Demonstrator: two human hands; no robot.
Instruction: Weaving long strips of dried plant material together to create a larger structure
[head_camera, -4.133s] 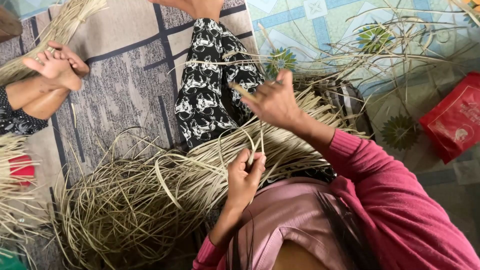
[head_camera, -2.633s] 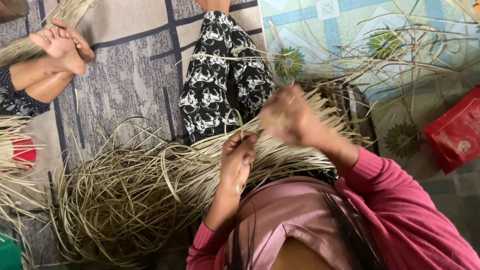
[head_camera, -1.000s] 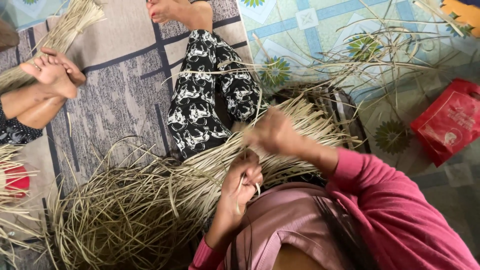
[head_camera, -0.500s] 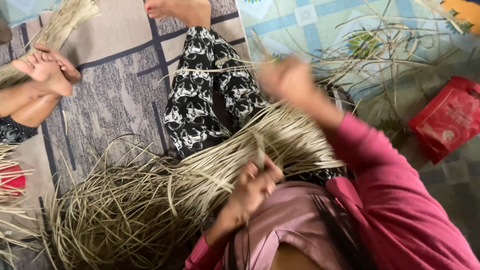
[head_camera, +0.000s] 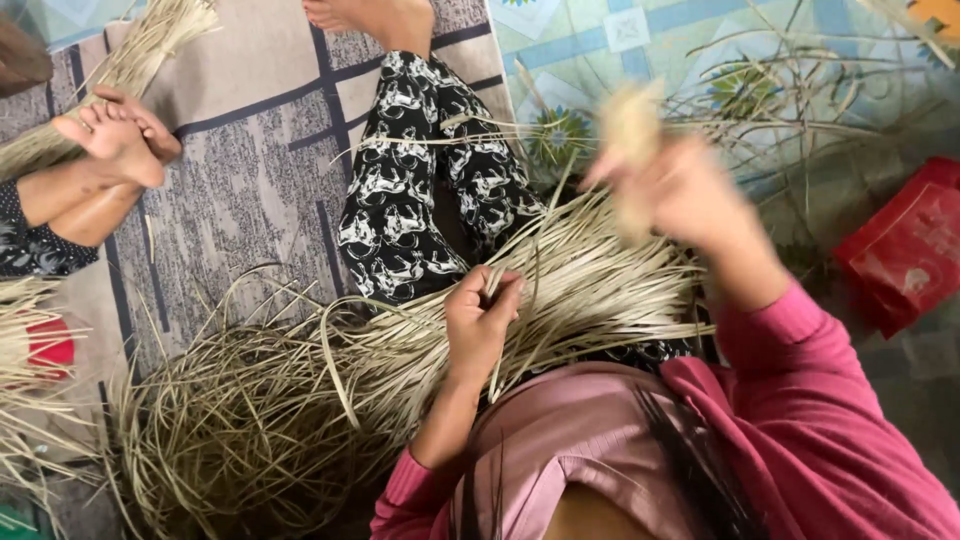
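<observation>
Two hands worked one pile of dried reed strips (head_camera: 560, 290) lying across the person's lap. Left hand (head_camera: 482, 318) sat on the near side of the bundle, fingers curled shut on a few thin strips that ran up and away from it. Right hand (head_camera: 680, 190) was raised above and beyond the bundle's far end, blurred; it looked closed around a pale tuft of strip ends (head_camera: 632, 135), but the grip could not be told for sure.

Key relation: the bundle's long axis ran from the loose tangle (head_camera: 240, 420) down to the left of the left hand, up and rightward toward the right hand. So the strips lay directly under and beside the left hand, the nearer hand, touching it, while the right hand was clear above the bundle's far end.

Outward from the hands: patterned black-and-white trouser leg (head_camera: 420, 190) just beyond the left hand, under the strips. More loose strips (head_camera: 790, 90) scattered past the right hand on the floral floor mat (head_camera: 600, 50). Red bag (head_camera: 905, 255) well off to the right of the right hand. Another person's bare foot (head_camera: 115, 140) and a separate strip bundle (head_camera: 130, 65) were well apart to the far left on the grey rug (head_camera: 250, 170).
</observation>
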